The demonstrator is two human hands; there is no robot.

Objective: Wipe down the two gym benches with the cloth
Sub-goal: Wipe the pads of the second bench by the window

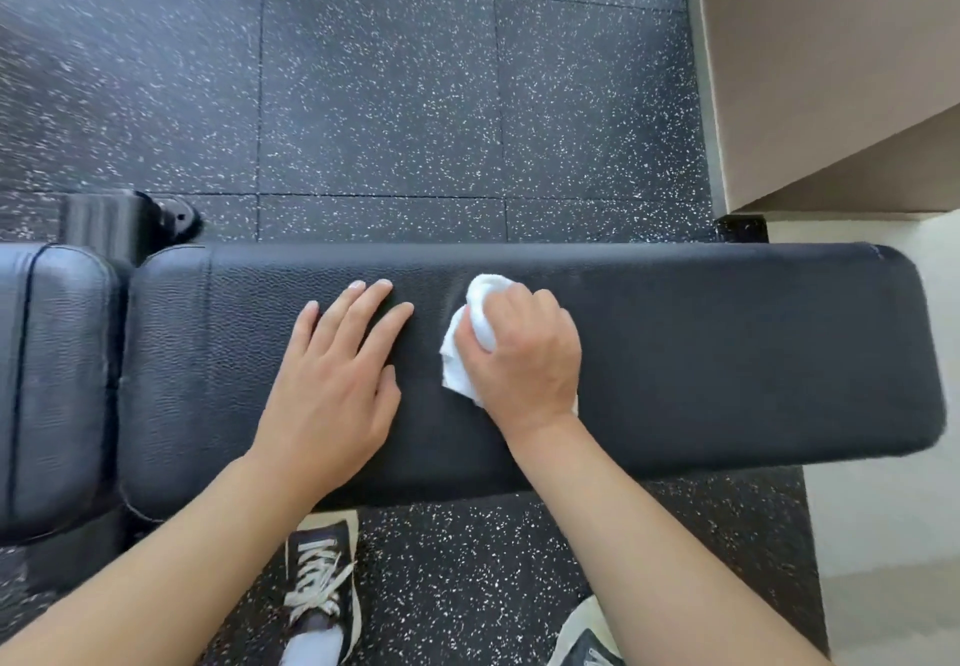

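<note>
So right hand (pixel 524 348) has its fingers (pixel 543 302) curled around a white cloth (pixel 480 322), pressing it onto the black padded gym bench (pixel 727 353). Left hand (pixel 337 379) lies flat beside it, fingers straight.

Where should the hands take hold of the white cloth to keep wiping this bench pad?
Grip the bunched upper part of the white cloth from above, as the right hand does now: its fingers curl round the wad, and a loose flap spreads flat on the bench pad underneath. The left hand lies flat on the pad beside it, so come from the right.
</note>
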